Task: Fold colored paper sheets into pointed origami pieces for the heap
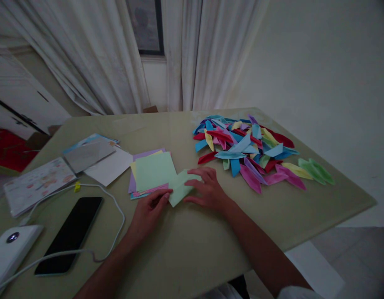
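A pale green sheet of paper (180, 190), partly folded, lies between my hands near the middle of the table. My left hand (151, 209) pinches its left corner between thumb and fingers. Over its right side, my right hand (209, 189) is spread, fingers curved and touching the paper with the thumb apart. Just behind my left hand is a stack of square coloured paper (154, 170), with a light green sheet on top and purple, yellow, pink and blue edges showing. To the right sits a large heap of folded paper pieces (238, 143) in many colours.
A black phone (70, 234), a white power bank (15, 253) and a looped white cable (117, 207) lie at the left. Behind them are a patterned booklet (39, 185) and a white card (109, 166). Two green folded pieces (316, 171) lie near the table's right edge.
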`<move>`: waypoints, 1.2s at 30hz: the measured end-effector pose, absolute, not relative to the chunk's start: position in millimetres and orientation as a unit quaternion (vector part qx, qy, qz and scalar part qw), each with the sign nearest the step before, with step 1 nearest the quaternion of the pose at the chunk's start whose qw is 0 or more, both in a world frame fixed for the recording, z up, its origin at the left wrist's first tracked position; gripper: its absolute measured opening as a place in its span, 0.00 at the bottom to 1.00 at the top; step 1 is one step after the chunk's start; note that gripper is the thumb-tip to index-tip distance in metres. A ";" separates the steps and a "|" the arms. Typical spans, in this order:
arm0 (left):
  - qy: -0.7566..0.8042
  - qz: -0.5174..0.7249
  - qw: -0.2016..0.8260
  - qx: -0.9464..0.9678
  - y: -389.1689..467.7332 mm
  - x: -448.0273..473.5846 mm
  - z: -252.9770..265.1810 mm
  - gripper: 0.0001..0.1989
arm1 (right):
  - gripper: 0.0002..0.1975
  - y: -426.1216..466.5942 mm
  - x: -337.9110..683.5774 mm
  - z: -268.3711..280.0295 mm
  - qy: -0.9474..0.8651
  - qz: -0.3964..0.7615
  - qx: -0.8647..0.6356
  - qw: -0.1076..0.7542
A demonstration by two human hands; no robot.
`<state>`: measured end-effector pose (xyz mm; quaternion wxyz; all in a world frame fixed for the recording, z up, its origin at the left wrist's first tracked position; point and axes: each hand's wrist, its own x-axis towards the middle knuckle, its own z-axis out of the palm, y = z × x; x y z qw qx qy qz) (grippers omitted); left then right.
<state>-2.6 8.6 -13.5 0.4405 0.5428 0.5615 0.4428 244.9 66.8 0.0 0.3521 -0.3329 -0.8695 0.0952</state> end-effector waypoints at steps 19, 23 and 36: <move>0.542 0.332 0.418 0.649 10.4 -15.1 -28.9 0.17 | 0.06 56.6 221.5 -7.6 -0.959 0.040 -0.159 0.233; 0.551 0.336 0.439 0.625 10.8 -13.8 -28.5 0.17 | 0.05 55.8 223.0 -0.3 -0.962 0.029 -0.156 0.223; 0.479 0.308 0.240 0.787 11.2 -18.2 -29.9 0.11 | 0.03 55.9 226.6 -3.5 -0.937 0.192 -0.189 0.223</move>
